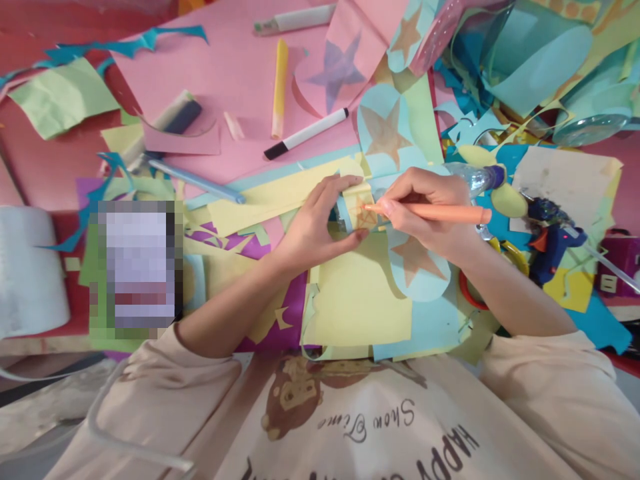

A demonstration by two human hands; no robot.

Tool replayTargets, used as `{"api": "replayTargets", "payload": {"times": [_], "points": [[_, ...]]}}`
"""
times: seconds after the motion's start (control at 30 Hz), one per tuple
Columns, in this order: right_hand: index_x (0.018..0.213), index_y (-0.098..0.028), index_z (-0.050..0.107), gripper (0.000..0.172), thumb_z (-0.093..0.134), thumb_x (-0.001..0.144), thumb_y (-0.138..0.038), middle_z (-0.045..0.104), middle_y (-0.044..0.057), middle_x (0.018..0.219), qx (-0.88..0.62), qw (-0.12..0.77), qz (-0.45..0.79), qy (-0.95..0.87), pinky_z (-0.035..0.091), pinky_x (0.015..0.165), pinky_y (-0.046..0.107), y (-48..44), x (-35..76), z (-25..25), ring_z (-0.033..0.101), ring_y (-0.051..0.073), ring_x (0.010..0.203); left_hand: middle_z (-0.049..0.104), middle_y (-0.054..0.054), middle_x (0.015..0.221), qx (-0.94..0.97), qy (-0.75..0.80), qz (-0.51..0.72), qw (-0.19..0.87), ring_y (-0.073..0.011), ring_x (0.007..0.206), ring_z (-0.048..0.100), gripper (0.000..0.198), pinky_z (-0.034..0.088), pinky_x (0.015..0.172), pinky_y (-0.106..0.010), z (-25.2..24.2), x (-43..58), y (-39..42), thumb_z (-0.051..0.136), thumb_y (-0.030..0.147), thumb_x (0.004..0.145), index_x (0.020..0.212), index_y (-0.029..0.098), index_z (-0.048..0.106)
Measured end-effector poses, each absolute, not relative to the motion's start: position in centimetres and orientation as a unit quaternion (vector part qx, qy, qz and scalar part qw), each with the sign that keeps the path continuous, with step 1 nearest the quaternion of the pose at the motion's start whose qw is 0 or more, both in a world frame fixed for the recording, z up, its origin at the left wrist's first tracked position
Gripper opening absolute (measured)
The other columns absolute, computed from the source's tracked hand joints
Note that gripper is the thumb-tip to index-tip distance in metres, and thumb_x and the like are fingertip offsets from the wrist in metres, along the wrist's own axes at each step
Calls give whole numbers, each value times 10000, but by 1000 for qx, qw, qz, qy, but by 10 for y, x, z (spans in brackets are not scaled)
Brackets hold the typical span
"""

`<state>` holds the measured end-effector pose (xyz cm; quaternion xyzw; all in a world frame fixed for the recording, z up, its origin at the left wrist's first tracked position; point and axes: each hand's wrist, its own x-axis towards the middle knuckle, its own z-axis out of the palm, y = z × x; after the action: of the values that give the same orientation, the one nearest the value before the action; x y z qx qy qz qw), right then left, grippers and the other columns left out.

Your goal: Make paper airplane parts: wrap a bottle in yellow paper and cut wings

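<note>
A clear plastic bottle (pixel 467 175) lies on its side, wrapped in pale yellow and blue paper, with yellow paper blades (pixel 506 200) around its cap end. My left hand (pixel 317 223) grips the wrapped end between thumb and fingers. In my right hand (pixel 425 183) is an orange marker (pixel 450 213), its tip touching a small orange star (pixel 366 215) on the yellow band. Light-blue rounded paper wings stick out from the bottle, an upper wing (pixel 367 107) and a lower wing (pixel 435 283), each bearing an orange-brown star. My right hand hides part of the bottle.
A blue glue gun (pixel 555 250) and yellow-and-red handled scissors (pixel 513 257) lie at right. A black-and-white marker (pixel 307 133), a yellow marker (pixel 280 87) and a blue pen (pixel 197 180) rest on pink paper. A white roll (pixel 33 270) and a blurred-out object (pixel 137 267) are at left.
</note>
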<state>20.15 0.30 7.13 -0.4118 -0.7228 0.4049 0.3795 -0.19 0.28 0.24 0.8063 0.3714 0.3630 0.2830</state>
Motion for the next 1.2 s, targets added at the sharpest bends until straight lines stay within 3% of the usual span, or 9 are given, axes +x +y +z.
{"api": "replayTargets", "payload": {"times": [0.27,0.57,0.83,1.07,1.2], "points": [[585,-206,492,257,610,813,-194,498,-49,534,-410,349,418,-731,349,478,245,3,202,73,437,80,514,593,-118,1271,809,384,348,279,-292,1209,563,573,486,1032,-488,2,-2,3,603,484,826,1314,227,447],[678,-227,546,175,622,834,-205,561,-24,608,-435,374,392,-719,420,527,282,2,203,70,509,118,572,582,-109,1284,809,389,337,282,-291,1216,557,572,486,1028,-488,3,-3,3,610,466,826,1324,240,438],[579,-196,486,249,606,793,-156,487,-54,534,-402,374,418,-724,359,497,237,4,202,72,450,77,523,592,-117,1274,807,388,337,291,-298,1212,561,571,479,1030,-488,3,-2,3,597,493,828,1314,236,444],[664,-231,539,191,608,841,-226,593,-14,623,-440,377,421,-698,452,555,299,2,203,69,535,133,593,591,-122,1277,803,384,345,297,-301,1214,559,579,481,1032,-487,4,-2,3,622,475,812,1313,240,451],[670,-229,547,192,619,846,-256,594,-21,617,-432,381,404,-711,441,550,295,2,203,68,544,129,593,587,-123,1283,802,390,337,301,-302,1222,555,565,477,1041,-493,6,-3,3,618,446,816,1315,242,450]]}}
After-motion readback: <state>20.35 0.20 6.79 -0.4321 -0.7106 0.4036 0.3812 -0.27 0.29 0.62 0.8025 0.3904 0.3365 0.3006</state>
